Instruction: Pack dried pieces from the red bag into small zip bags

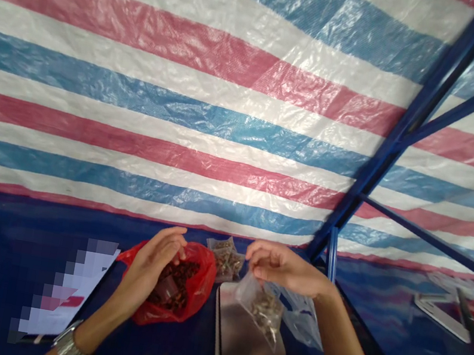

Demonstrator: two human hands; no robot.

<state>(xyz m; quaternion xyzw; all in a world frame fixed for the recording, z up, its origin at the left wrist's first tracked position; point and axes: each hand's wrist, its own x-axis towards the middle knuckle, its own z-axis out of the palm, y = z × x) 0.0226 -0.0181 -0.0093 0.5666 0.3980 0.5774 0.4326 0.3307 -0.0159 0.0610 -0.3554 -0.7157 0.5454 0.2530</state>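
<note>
Okay, our right hand pinches the clear bag up top, presumably so contents hang low over the scale; our left hand, half-open, looks empty by the red bag.

- Small bag: thin, see-through plastic, shiny where it creases, around rough, dry-looking pieces.
- Red bag: thin, glossy plastic, crumpled at the rim, with rough, dark bits inside.
- Scale: smooth metal-looking plate with a soft sheen, pale plastic body.
- Packets: clear, glossy plastic.
- Loose bag: filmy, wrinkled clear plastic.
- Watch: shiny metal band.
- Table: smooth, with a slight gloss.
- Striped sheet: woven plastic, wrinkled and shiny.
- Frame: smooth painted metal, glossy along the edges.
</note>
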